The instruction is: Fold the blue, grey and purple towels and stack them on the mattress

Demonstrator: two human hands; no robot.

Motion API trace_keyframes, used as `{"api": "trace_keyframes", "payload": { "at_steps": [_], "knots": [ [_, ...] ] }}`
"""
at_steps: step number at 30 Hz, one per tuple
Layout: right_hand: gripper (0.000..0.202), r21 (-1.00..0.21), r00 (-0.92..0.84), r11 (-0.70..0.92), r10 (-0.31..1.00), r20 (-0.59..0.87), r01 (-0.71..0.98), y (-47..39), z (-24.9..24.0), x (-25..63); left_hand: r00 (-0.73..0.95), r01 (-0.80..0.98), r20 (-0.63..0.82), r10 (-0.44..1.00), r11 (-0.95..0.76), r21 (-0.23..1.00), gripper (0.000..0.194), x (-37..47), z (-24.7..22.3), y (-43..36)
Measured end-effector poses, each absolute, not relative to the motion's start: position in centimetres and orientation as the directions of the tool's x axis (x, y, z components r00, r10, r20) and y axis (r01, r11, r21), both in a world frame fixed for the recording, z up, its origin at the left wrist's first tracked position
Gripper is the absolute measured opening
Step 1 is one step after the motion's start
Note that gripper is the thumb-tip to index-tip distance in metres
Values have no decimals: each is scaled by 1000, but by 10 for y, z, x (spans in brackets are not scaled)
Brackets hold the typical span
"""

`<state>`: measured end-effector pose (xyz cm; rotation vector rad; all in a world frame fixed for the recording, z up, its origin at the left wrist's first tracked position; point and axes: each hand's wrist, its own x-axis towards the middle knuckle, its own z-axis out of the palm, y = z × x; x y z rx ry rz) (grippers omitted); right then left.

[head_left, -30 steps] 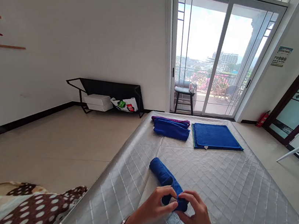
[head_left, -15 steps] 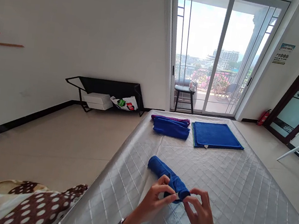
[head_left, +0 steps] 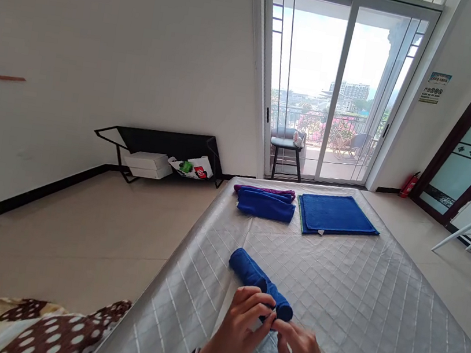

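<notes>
A rolled blue towel (head_left: 249,269) lies slantwise on the silver quilted mattress (head_left: 333,289). At its near end my left hand (head_left: 244,321) pinches the cloth's edge, fingers bent over it, a dark band on the wrist. My right hand (head_left: 301,349) is closed, its fingertips meeting those of my left hand at the same edge. What lies between the fingertips is mostly hidden. Farther back, folded blue cloths (head_left: 265,204) rest against a purple one (head_left: 264,191). Flat blue towels (head_left: 339,214) with a small white tag are stacked to their right.
Brown dotted fabric (head_left: 64,336) is at the lower left. A black rack (head_left: 165,142) with white boxes (head_left: 147,163) stands by the wall. Beyond the mattress is a glass sliding door (head_left: 338,97); white metal legs (head_left: 469,230) and a red extinguisher (head_left: 408,185) are at the right.
Both hands have come closer together at the towel's near end, and the right fingers have moved off the roll's end face. The view has shifted slightly.
</notes>
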<state>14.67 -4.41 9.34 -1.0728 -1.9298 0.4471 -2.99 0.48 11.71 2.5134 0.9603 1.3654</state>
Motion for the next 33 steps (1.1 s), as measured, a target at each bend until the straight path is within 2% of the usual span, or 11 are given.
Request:
{"api": "trace_keyframes", "payload": {
  "at_steps": [3, 5, 9, 11, 14, 15, 18, 20, 24, 29, 33],
  "knots": [
    [24, -665, -277, 558, 828, 488, 496, -46, 97, 145, 426, 400, 743, 516, -844, 356, 14, -31, 127, 3],
    [19, -688, -213, 525, 846, 490, 502, -44, 99, 150, 444, 352, 749, 492, -864, 360, 16, -36, 136, 2],
    [14, -729, -63, 459, 864, 500, 508, -41, 104, 170, 382, 297, 742, 550, -834, 465, 17, -50, 154, 0],
    [12, -764, -64, 421, 891, 450, 489, -45, 107, 172, 329, 297, 741, 586, -809, 508, 16, -53, 161, -2],
    [54, -810, -137, 392, 919, 371, 437, -59, 106, 155, 326, 358, 753, 572, -812, 461, 13, -45, 167, -8],
    [56, -821, -147, 383, 923, 355, 423, -63, 103, 147, 346, 381, 758, 553, -821, 425, 13, -41, 169, -10],
    [15, -844, -136, 348, 937, 321, 409, -69, 94, 130, 400, 428, 772, 494, -846, 318, 13, -34, 176, -13],
    [17, -858, -108, 326, 945, 309, 398, -65, 92, 138, 396, 450, 791, 467, -849, 276, 14, -40, 183, -12],
    [20, -878, 68, 290, 938, 339, 381, -48, 110, 205, 279, 523, 850, 447, -813, 256, 12, -75, 203, -4],
    [32, -859, 280, 151, 905, 319, 489, -45, 163, 305, 94, 548, 877, 471, -760, 349, 6, -127, 228, 6],
    [36, -712, 376, 34, 831, 410, 702, -54, 211, 358, -131, 628, 882, 453, -650, 428, 28, -159, 245, 10]
  ]
}}
